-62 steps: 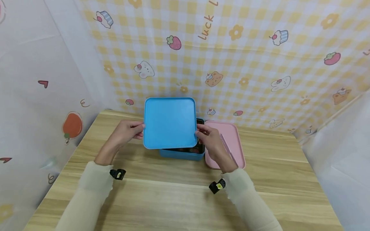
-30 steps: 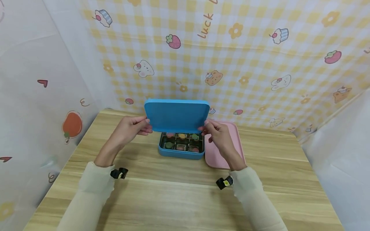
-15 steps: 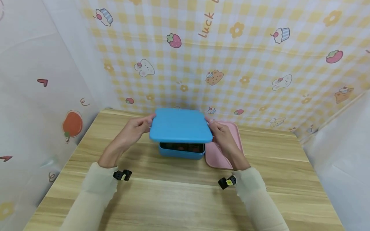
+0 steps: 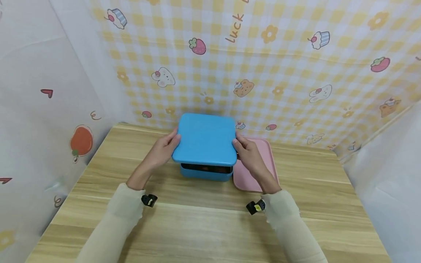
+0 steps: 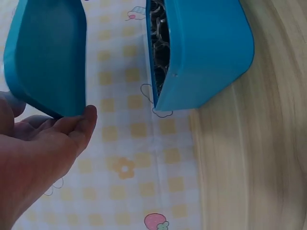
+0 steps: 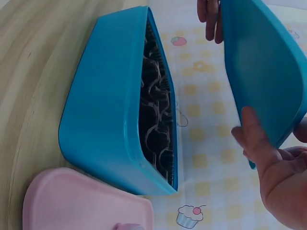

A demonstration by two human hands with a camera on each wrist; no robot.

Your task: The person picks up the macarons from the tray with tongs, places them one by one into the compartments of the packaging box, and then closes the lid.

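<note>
Both hands hold a blue lid (image 4: 207,138) by its side edges, smooth face up, above a blue rectangular box (image 4: 206,174). My left hand (image 4: 163,148) pinches the left edge, thumb on top; my right hand (image 4: 249,155) grips the right edge the same way. The wrist views show a gap between lid and box, with the lid's hollow underside (image 6: 264,72) facing the box mouth. Inside the box lies a dark plastic insert (image 6: 156,115) with several compartments. In the head view the lid hides most of the box.
A pink tray (image 4: 245,179) lies flat right beside the box, partly under my right forearm. On it is a small pink object (image 6: 129,226), cut off by the frame. The wooden table (image 4: 197,226) meets a yellow checked cloth (image 4: 283,73) behind.
The lid has turned over from rim side up to smooth side up. In the last half second it levelled and shifted slightly left, both hands keeping hold. The box stayed put.
</note>
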